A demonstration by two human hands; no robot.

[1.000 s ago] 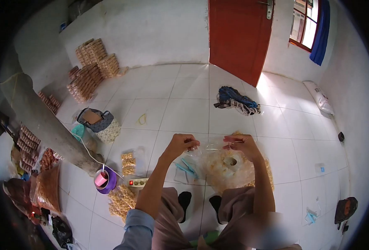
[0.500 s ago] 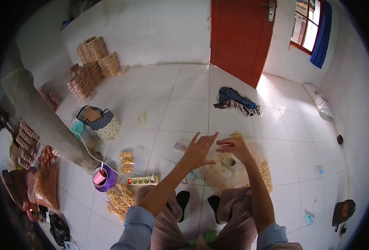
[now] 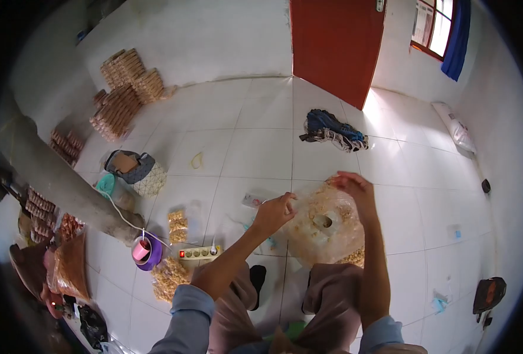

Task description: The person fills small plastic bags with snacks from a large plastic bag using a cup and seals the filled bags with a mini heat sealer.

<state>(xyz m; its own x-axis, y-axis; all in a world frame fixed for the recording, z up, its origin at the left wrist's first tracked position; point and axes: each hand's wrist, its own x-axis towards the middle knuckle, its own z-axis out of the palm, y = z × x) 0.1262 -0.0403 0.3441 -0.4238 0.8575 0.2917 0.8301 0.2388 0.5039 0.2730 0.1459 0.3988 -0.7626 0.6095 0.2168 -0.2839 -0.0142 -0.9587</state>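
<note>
The knees (image 3: 335,289) stand close to the near edge of the large clear plastic bag (image 3: 309,245) on the floor. The power strip (image 3: 198,253) lies just beside the left forearm. The left hand (image 3: 273,216), fingers curled towards the thumb, is at the bag's left edge; whether it grips film, I cannot tell. The right hand (image 3: 357,189), fingers loosely bent, is over its far right edge, grip likewise unclear. Beyond, floor tiles (image 3: 255,147) stretch to a cloth bundle (image 3: 332,131) and red door (image 3: 337,50).
</note>
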